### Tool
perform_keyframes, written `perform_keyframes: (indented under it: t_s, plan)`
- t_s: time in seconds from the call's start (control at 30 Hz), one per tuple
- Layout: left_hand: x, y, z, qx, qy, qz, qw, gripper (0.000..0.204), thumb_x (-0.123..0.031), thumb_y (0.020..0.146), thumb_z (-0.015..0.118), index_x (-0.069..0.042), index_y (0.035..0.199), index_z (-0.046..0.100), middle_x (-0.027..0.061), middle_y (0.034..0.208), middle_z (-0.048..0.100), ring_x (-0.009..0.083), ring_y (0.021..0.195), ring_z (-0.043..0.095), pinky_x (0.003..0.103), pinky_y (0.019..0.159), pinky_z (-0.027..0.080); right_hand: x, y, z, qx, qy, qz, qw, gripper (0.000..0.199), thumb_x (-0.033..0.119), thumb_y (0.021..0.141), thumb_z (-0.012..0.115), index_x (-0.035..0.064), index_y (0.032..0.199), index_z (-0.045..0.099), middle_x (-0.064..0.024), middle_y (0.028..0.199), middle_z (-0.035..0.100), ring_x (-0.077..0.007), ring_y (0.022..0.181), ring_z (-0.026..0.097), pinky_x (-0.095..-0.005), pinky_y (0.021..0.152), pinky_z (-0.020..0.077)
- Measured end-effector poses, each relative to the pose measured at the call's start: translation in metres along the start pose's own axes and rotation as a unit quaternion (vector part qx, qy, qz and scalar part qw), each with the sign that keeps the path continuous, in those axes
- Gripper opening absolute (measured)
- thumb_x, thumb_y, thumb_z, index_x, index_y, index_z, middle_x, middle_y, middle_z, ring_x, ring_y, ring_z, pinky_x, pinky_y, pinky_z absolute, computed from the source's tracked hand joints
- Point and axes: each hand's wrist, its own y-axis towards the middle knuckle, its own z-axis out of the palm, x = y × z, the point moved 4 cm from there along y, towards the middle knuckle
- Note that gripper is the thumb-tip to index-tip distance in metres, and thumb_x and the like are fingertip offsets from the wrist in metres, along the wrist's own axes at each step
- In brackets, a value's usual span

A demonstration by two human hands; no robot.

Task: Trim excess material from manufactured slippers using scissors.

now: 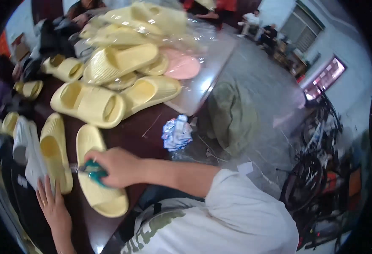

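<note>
The right hand (120, 166) grips a green-handled tool (96, 172) over a yellow slipper (96, 193), presumably light, pliable foam best held by its sole edges; the left hand (54, 208) lies open.

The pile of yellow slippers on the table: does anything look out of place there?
Beside the yellow slippers, a pink piece, perhaps a slipper sole, shows at the pile's right; its colour breaks the match. I see no clear damage.
</note>
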Motion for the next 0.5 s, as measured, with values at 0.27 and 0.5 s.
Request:
perform_keyframes:
  t_s: [0.27, 0.5]
  plan:
    - [0.012, 0.049, 0.01, 0.001, -0.059, -0.074, 0.996, 0.046, 0.0, 0.075, 0.05, -0.01, 0.12, 0.052, 0.0092, 0.14, 0.032, 0.0321, 0.132, 0.024, 0.049, 0.103, 0.026, -0.034, -0.026, -0.035, -0.179, 0.317, 0.074, 0.928, 0.031, 0.016, 0.084, 0.059, 0.0062, 0.113, 0.049, -0.0034, 0.091, 0.058, -0.0136, 0.078, 0.057, -0.0295, 0.07, 0.0472]
    - [-0.021, 0.027, -0.046, -0.123, -0.511, -0.146, 0.838, 0.048, -0.008, 0.071, 0.068, -0.004, 0.116, 0.052, 0.0176, 0.134, 0.035, 0.0363, 0.125, 0.032, 0.042, 0.098, 0.034, -0.031, -0.034, -0.009, -0.128, 0.762, 0.08, 0.63, 0.056, 0.047, 0.088, 0.041, 0.0106, 0.13, 0.041, -0.0123, 0.134, 0.042, -0.03, 0.123, 0.039, -0.0486, 0.104, 0.0288]
